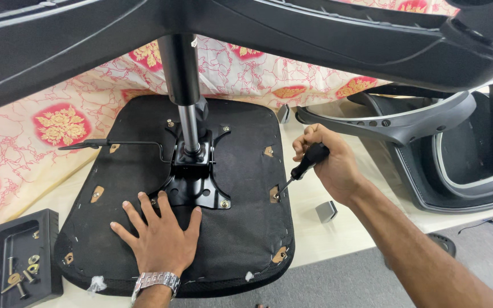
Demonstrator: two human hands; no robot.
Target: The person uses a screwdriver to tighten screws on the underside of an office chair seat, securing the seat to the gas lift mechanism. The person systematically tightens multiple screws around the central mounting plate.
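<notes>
An upturned black chair seat (235, 228) lies across the surface, its near edge overhanging. The left grip (158, 231) presses flat and spread near the mounting plate (192, 185); the right grip (329, 162) is clenched around a black-handled screwdriver (306, 165), tip at the seat's right edge

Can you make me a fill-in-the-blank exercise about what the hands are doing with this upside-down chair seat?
1. The right hand grips a ____ with a black handle, its tip at a hole near the seat's right edge.
2. The left hand lies ____ on the seat, fingers spread.
3. A metal ____ sits on the left wrist.
4. Loose bolts lie in a black ____ at the lower left.

Missing words: screwdriver; flat; watch; tray
</notes>
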